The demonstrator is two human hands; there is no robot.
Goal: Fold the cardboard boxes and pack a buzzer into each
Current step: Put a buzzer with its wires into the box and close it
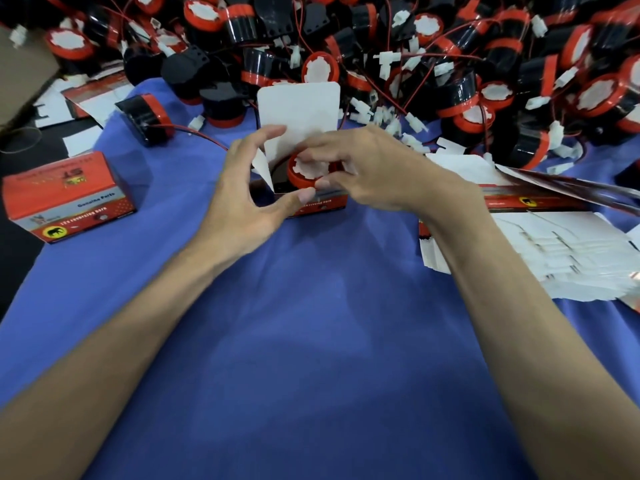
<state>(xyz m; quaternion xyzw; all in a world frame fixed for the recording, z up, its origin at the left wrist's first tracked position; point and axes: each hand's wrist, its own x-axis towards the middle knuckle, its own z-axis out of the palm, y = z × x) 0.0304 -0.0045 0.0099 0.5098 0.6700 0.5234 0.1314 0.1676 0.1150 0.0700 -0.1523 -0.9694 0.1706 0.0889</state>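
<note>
An open red cardboard box (322, 204) stands on the blue cloth at the middle, its white lid flap (299, 112) upright at the back. A red-rimmed black buzzer (304, 169) sits inside it. My left hand (249, 192) grips the box's left side, thumb on the front edge, fingers by the small side flap. My right hand (367, 168) reaches over the box from the right, its fingers pressing on the buzzer and its thumb at the front rim.
A closed red box (69, 195) stands at the left. A loose buzzer (147, 116) lies behind it. A large heap of buzzers (433, 53) fills the back. Flat unfolded boxes (554, 244) are stacked at the right. The blue cloth (311, 323) spreads in front.
</note>
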